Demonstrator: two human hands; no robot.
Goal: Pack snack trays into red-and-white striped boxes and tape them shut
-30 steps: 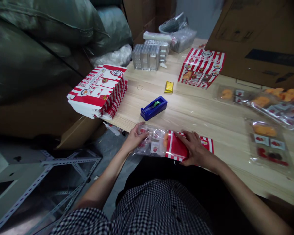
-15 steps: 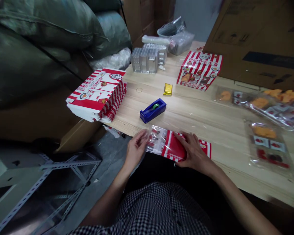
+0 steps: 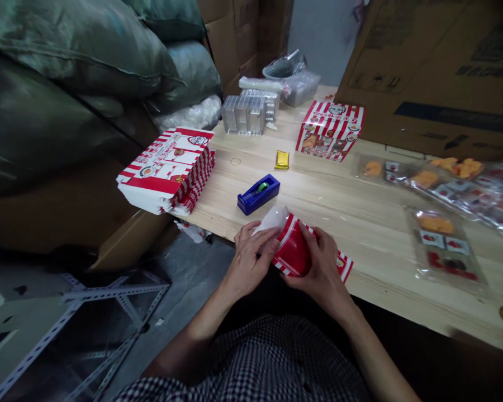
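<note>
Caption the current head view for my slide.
Left hand and right hand hold a red-and-white carton at the edge of a wooden table, blue tape dispenser beyond.

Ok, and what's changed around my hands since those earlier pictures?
The clear plastic food pack went rightward into the red-and-white striped cardboard box and no longer plainly shows. Your left hand, which had held the pack's outer end, has moved right to the box's white end flap. Your right hand stays on the box. The blue plastic tape dispenser and shiny yellow packet stayed put.
</note>
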